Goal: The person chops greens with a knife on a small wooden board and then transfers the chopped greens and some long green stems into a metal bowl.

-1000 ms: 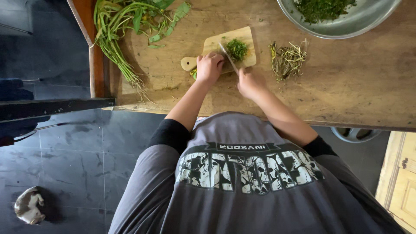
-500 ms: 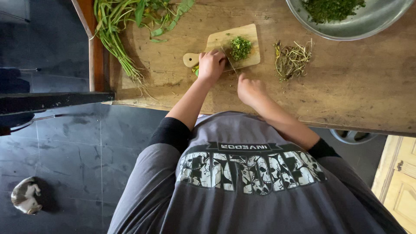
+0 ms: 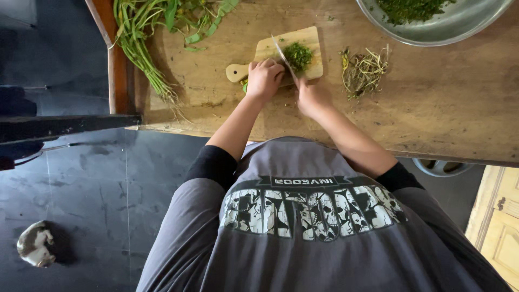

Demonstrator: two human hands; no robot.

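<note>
A small wooden cutting board (image 3: 311, 40) with a handle lies on the wooden table (image 3: 432, 108). A heap of chopped green herbs (image 3: 298, 55) sits on it. My left hand (image 3: 264, 78) is a fist at the board's near edge, closed on a bunch of green stems that peeks out beneath it (image 3: 245, 85). My right hand (image 3: 311, 97) is just beside it and grips a knife (image 3: 284, 54). The blade slants up across the board, next to the chopped herbs.
A large metal bowl (image 3: 470, 24) of chopped greens stands at the far right. A pile of cut roots (image 3: 365, 67) lies right of the board. Long leafy stalks (image 3: 143, 43) lie at the table's left end. A small animal (image 3: 35, 246) is on the dark floor.
My right hand has moved back up to the board with the knife, close to my left hand. The left hand stays at the board's edge.
</note>
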